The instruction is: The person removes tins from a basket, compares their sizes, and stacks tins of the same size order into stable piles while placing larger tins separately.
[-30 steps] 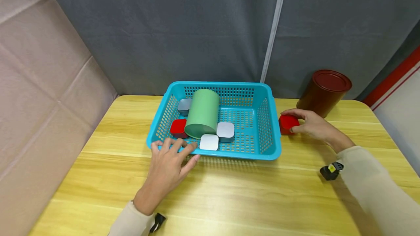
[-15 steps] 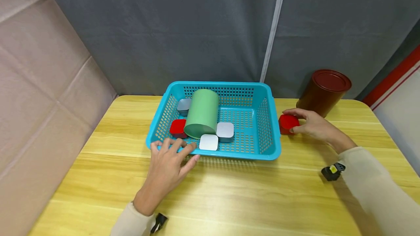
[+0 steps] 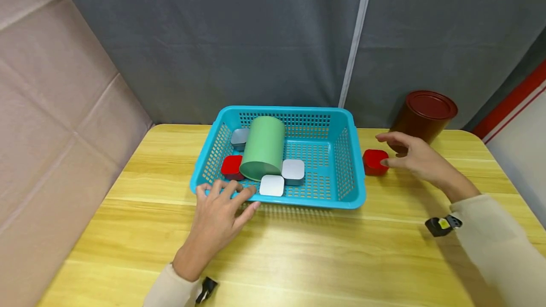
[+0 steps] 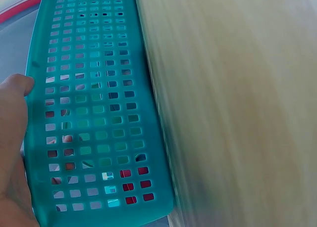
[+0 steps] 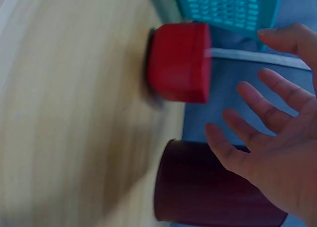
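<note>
Box of red colour [image 3: 374, 161] stands on the table [image 3: 298, 250], just right of the blue basket [image 3: 320, 203]; right hand [image 3: 420, 158] is spread wide beside it, holding nothing; better move this hand gently, clear of the brown can [image 3: 422, 115]; left hand [image 3: 216, 219], resting loosely on the basket, should press lightly.

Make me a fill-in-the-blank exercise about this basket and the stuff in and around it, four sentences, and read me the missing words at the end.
1. The cylinder lying in the basket is coloured ____.
2. Exactly ____ pale blocks are in the basket.
3. On the table, the small box just beside the basket is coloured ____.
4. The grip touching the basket's near rim is the person's ____ one.

Missing words: green; three; red; left.
</note>
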A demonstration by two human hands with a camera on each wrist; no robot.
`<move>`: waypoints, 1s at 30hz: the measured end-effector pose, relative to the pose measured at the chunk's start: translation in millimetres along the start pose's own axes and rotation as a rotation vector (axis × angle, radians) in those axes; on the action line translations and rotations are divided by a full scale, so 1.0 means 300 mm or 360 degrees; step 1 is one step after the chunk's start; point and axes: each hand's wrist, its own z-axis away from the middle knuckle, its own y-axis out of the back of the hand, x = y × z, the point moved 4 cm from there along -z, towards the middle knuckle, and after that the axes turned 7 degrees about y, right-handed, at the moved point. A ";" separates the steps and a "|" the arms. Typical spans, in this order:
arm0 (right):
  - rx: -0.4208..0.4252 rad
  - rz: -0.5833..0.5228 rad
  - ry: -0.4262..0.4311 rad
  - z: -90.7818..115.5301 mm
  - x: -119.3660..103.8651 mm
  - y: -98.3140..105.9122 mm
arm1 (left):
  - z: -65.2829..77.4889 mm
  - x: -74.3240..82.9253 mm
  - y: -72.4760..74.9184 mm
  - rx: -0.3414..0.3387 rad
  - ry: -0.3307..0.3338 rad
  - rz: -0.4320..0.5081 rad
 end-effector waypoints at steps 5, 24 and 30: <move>0.0130 0.0058 0.0014 0.000 -0.055 0.009 | 0.001 0.001 0.000 -0.0007 0.0005 -0.0003; 0.0246 -0.0002 0.0276 -0.039 -0.302 -0.082 | 0.000 -0.001 0.000 -0.0005 0.0001 0.0000; 0.0156 -0.0066 0.0347 -0.068 -0.335 -0.129 | 0.000 -0.001 -0.001 0.0005 -0.0008 0.0007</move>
